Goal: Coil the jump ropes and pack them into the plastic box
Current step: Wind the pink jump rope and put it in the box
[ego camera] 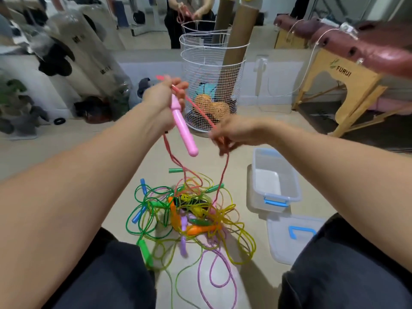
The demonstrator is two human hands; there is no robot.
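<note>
My left grip [163, 97] clenches the red rope [201, 112] above its pink handle [184, 130]; my right grip [231, 132] pinches that rope at three o'clock. The rope pile [189, 215] lies on the floor at six, the box [275, 181] at four.

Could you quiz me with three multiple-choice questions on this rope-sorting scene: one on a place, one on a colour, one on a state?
1. Where does the clear plastic box with blue latches stand?
A. On the floor, right of the tangled pile of coloured jump ropes
B. Inside the white wire basket
C. On the person's lap

2. What colour is the rope handle hanging below the left hand?
A. Blue
B. Pink
C. Black

3. What is in the box?
A. Coiled ropes
B. A ball
C. Nothing

Answers:
1 A, it stands on the floor beside the pile.
2 B, the handle is pink.
3 C, its bare white bottom shows.
</note>
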